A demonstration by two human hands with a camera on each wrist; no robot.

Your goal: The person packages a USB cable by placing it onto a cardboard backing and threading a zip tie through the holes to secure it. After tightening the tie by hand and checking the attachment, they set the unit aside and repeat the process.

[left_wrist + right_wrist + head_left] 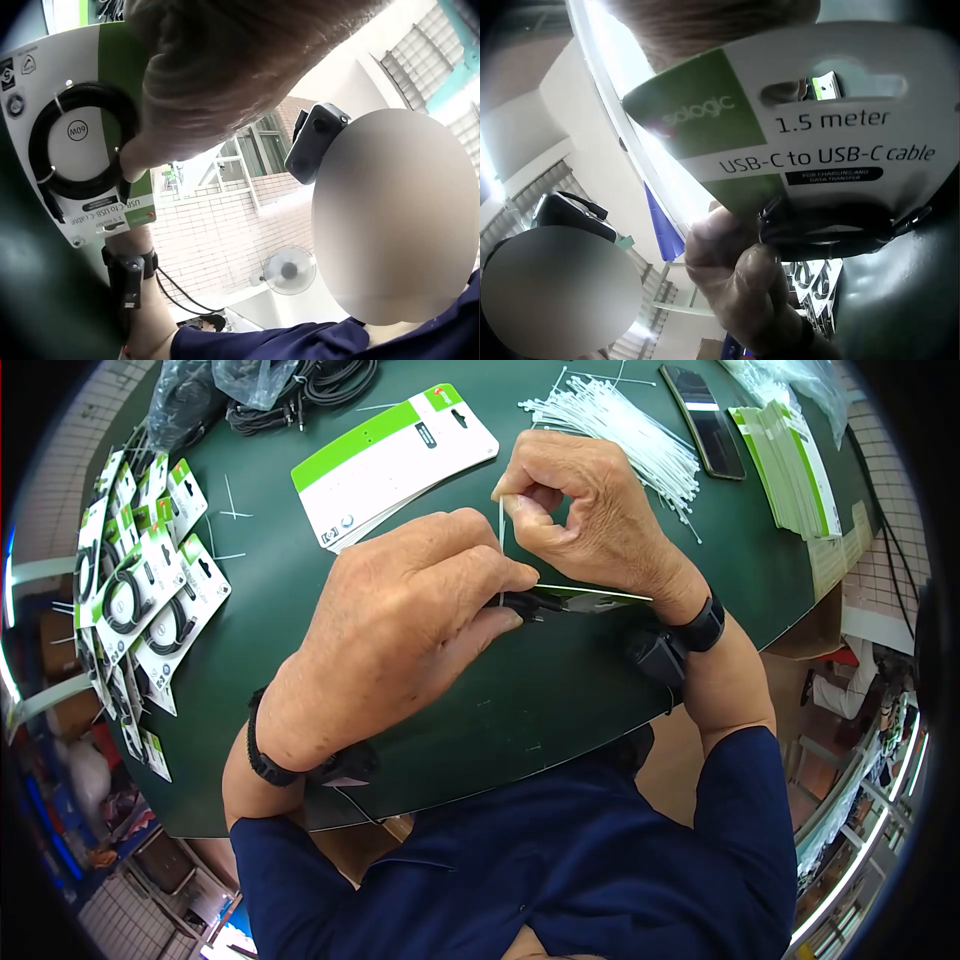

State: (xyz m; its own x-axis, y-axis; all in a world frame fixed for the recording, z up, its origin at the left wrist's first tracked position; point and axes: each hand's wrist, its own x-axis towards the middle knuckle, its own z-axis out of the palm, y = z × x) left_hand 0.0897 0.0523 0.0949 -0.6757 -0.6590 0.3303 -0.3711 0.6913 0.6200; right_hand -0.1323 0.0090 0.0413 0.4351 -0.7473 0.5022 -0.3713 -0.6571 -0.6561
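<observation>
The left hand pinches a card with a black cable coil at its edge. In the left wrist view, the coil lies on the printed face of the card, with pale ties around it and the left hand's thumb against it. Thumb and curled forefinger of the right hand pinch the upper end of a thin white tie, which rises beside the left fingers. The right wrist view shows the card upright, the left hand gripping near the coil.
Carded cables lie heaped at the left. Blank-looking cards are stacked beyond the hands, beside a pile of white ties. A phone and another card stack lie at the right. Bagged black cables sit at the back left.
</observation>
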